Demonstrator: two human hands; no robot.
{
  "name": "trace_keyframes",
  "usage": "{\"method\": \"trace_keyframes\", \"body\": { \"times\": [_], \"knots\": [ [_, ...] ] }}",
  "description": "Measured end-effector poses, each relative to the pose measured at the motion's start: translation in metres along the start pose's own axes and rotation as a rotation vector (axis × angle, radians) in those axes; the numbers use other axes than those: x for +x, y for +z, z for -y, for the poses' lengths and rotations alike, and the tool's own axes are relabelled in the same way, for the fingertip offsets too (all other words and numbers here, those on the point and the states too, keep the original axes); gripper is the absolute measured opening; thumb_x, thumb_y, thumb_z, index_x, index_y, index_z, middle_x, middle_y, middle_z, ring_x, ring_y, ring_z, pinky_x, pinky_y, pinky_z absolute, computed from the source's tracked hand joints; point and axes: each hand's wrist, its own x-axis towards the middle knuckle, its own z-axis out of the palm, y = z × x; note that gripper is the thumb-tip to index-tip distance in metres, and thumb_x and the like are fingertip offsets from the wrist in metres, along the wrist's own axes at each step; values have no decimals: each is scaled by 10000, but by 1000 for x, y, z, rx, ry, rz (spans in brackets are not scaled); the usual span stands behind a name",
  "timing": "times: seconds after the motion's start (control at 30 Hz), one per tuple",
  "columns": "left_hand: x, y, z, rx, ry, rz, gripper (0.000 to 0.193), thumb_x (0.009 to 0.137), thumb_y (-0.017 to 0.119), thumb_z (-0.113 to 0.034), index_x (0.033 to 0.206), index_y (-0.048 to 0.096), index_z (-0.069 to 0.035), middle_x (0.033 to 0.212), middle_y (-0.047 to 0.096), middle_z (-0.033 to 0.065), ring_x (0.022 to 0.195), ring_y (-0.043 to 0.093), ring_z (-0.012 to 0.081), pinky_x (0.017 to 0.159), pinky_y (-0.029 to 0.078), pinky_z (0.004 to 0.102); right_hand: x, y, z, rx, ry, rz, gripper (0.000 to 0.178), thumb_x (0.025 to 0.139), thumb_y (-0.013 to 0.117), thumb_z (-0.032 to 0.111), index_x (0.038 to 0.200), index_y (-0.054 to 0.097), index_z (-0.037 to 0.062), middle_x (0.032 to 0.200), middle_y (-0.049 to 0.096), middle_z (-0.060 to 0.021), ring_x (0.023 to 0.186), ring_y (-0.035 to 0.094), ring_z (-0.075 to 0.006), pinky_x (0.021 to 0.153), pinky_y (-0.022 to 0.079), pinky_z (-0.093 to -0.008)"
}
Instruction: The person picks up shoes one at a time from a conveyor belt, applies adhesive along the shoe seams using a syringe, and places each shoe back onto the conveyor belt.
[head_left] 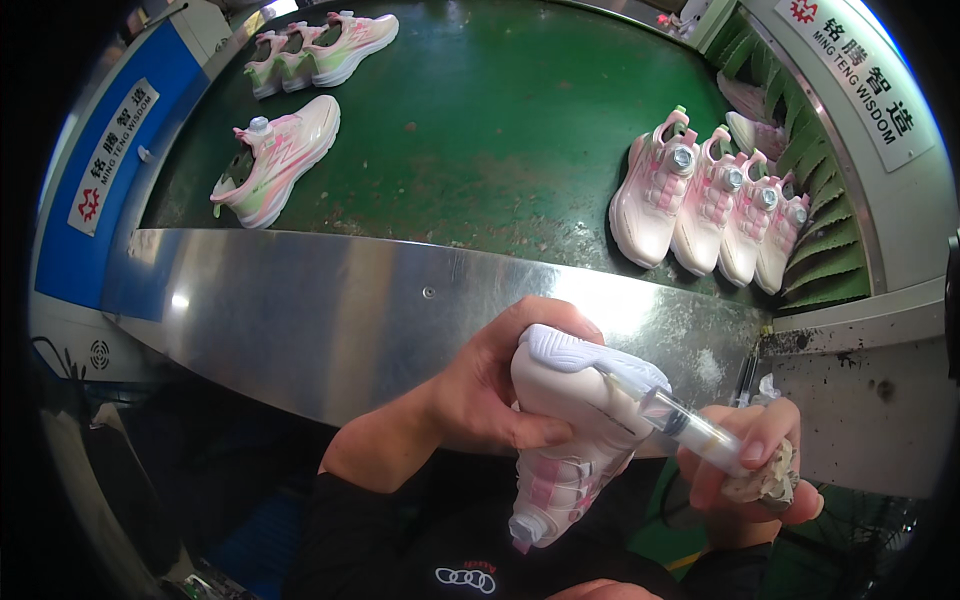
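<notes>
My left hand (480, 395) is wrapped round a white and pink sneaker (565, 405), with its fingers over the sole and its thumb on the upper. The sneaker is tipped with the toe up and its clear dial fastener toward my body. In my right hand (708, 488) is a clear plastic syringe (690, 425), closed in the fingers. A crumpled beige wad (768, 480) is held in the same hand. The syringe's front end is at the seam between the sneaker's sole and upper; whether it touches cannot be made out.
A green belt (480, 130) runs beyond a metal ledge (350, 310). Several matching sneakers (648, 205) stand at its right, beside a green strip curtain (825, 210). One sneaker (285, 160) lies at the left, with a further group (350, 50) behind it. Machine housings (125, 150) flank the belt.
</notes>
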Motion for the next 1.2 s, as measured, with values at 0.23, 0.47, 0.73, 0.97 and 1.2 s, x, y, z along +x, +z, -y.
{"method": "trace_keyframes", "body": {
  "times": [0.23, 0.47, 0.73, 0.97, 1.2],
  "knots": [
    [-2, 3, -8, -44, -74, -39, 704, 631, 819, -133, 1206, 424, -38, 1106, 556, 196, 1046, 565, 269, 881, 470, 389, -3, 1, 6, -16, 35, -9, 605, 805, 666, 495, 1074, 529, -29, 811, 634, -209, 787, 586, -301, 737, 437, -394],
    [2, -6, -4, 39, -11, -17, 719, 620, 817, -125, 1213, 417, -43, 1108, 553, 191, 1029, 571, 263, 871, 474, 384, -11, -1, 4, 26, 58, -89, 587, 784, 700, 466, 1062, 534, -24, 840, 633, -194, 792, 592, -282, 724, 438, -373],
    [6, -19, 1, 85, -2, -30, 725, 623, 782, -141, 1227, 390, -55, 1118, 548, 177, 1023, 575, 256, 869, 481, 377, -26, -12, -2, 30, 71, -117, 597, 767, 716, 468, 1075, 527, -7, 898, 621, -154, 790, 601, -268, 702, 438, -353],
    [3, -23, -2, 58, -115, -191, 755, 609, 766, -124, 1264, 392, -79, 1098, 535, 75, 1032, 529, 187, 891, 440, 330, -41, -22, -17, -10, 39, -157, 586, 757, 724, 471, 1073, 529, 18, 848, 605, -139, 774, 612, -245, 714, 450, -337],
    [6, -30, 2, -93, -183, -294, 742, 618, 702, -127, 1286, 387, -59, 1133, 547, 92, 1054, 544, 224, 922, 440, 344, -58, -28, -27, 5, 77, -222, 604, 746, 738, 464, 1094, 524, 18, 903, 585, -162, 795, 615, -240, 694, 478, -319]
  ]
}}
